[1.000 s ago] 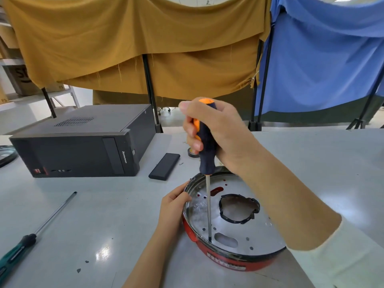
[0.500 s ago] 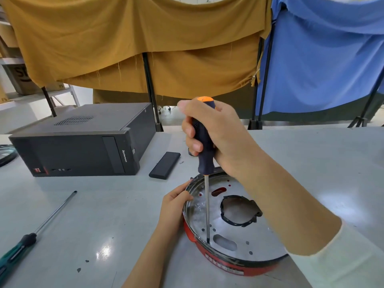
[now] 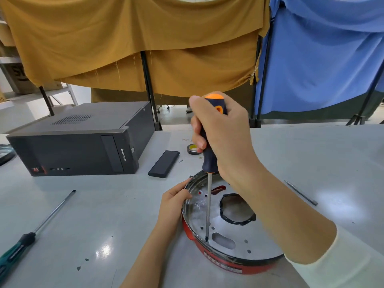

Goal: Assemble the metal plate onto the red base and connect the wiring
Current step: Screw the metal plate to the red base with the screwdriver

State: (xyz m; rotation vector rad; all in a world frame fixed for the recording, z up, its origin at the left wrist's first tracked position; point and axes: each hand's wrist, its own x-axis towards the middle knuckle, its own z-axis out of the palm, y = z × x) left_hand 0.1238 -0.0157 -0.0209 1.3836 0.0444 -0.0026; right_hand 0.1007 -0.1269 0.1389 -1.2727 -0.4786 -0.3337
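A round red base (image 3: 234, 266) sits near the table's front edge, with a shiny metal plate (image 3: 230, 231) lying inside its rim. The plate has a large black-edged central hole and several small holes. My right hand (image 3: 220, 134) grips an orange and dark blue screwdriver (image 3: 209, 159) upright; its tip rests on the plate near the front left rim. My left hand (image 3: 173, 201) holds the base's left rim. No wiring shows.
A black computer case (image 3: 83, 140) lies at the left rear, with a black slim box (image 3: 164, 164) and a tape roll (image 3: 192, 149) beside it. A green-handled long screwdriver (image 3: 35, 229) lies front left. A thin metal rod (image 3: 301, 192) lies right of the base.
My right hand has turned slightly around the screwdriver handle, and the shaft leans a little differently. My left hand stays on the rim and the tip stays in place.
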